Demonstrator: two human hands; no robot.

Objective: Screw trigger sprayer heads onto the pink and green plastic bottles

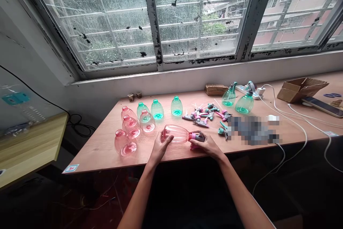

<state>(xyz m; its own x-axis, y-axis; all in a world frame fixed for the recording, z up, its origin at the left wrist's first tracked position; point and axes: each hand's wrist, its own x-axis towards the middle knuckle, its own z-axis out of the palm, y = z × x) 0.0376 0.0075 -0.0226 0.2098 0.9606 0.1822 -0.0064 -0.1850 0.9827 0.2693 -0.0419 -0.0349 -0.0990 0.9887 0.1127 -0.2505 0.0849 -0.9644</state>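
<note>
A wooden counter [96, 152] runs beneath a grimy, barred window [198, 25]. Over its near edge, a clear pink bottle [175, 134] is held on its side, its neck pointing right. The left hand [161, 146] grips the base end, thumb along the side; the right hand [210, 146] closes around a pink-and-grey spray head [197, 137] at the mouth. Just beyond lies a loose pile of spray heads [200, 115]. To the left stand open pink bottles [125, 145] and green bottles [157, 110]. Farther right, two green sprayers [244, 103] stand near a white power strip [242, 89], then an open cardboard box [300, 89] and a phone [323, 106].
</note>
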